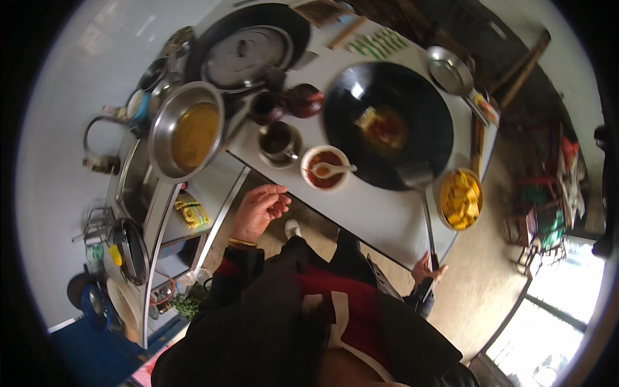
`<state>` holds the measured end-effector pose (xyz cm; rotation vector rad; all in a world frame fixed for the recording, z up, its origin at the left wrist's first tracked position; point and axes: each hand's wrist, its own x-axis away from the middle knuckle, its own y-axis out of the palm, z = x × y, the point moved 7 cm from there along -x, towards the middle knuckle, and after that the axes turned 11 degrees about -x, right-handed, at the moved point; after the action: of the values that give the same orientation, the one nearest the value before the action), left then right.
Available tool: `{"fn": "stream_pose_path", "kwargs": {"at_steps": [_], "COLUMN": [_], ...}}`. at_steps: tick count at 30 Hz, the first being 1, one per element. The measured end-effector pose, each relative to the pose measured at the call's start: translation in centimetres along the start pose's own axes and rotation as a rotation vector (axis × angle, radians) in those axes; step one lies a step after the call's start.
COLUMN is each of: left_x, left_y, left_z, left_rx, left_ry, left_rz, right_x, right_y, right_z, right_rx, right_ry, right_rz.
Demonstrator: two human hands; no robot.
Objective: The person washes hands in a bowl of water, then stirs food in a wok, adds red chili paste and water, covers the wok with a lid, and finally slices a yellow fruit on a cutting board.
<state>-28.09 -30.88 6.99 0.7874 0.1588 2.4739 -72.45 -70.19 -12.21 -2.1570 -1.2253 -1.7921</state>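
My left hand [261, 210] hovers with loosely curled fingers at the near edge of the white worktop, holding nothing that I can see. Nearest to it is a white bowl [306, 169] of red sauce, with a white spoon [333, 169] resting inside. My right hand [428, 270] is at the worktop's right corner, loosely around the handle end of a metal wok spatula [429, 225]. The spatula's blade lies inside the near rim of a large black wok [348, 140]. Reddish food and oil [385, 130] sit in the wok's bottom, somewhat blurred.
An oval bowl of yellow chunks [460, 200] stands right of the wok. Beyond it is a metal pan [449, 72]. A metal mug [278, 142] and dark red jars [303, 100] stand left. A steel basin of yellowish liquid [162, 130] is farther left, near a lidded wok [246, 53].
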Motion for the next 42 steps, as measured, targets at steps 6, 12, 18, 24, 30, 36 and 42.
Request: {"fn": "stream_pose_path", "kwargs": {"at_steps": [6, 12, 18, 24, 30, 36, 42], "left_x": [3.7, 8.6, 9.4, 6.3, 3.3, 3.8, 3.6], "left_y": [-10.6, -25.5, -35.6, -40.3, -42.0, -43.8, -44.2], "left_z": [1.1, -0.8, -1.9, 0.2, 1.3, 3.0, 4.6], "left_rx": [0.125, 0.181, 0.220, 0.302, 0.264, 0.207, 0.215], "left_ry": [0.116, 0.099, 0.044, 0.051, 0.070, -0.072, -0.169], "left_rz": [0.116, 0.293, 0.409, 0.468, 0.374, 0.404, 0.382], "right_x": [5.3, 18.1, 33.7, 43.4, 42.2, 28.5, 19.0], "right_y": [5.5, 20.7, 30.8, 37.1, 43.3, 50.6, 53.0], "right_z": [7.2, 24.3, 43.4, 61.9, 78.5, 92.0, 101.0], "right_rx": [0.175, 0.736, 1.003, 1.354, 1.642, 1.876, 2.165], "right_ry": [0.212, 0.221, 0.347, 0.256, 0.117, -0.042, -0.546], "right_rz": [-0.138, -0.799, -1.008, -1.390, -1.454, -1.353, -1.276]}}
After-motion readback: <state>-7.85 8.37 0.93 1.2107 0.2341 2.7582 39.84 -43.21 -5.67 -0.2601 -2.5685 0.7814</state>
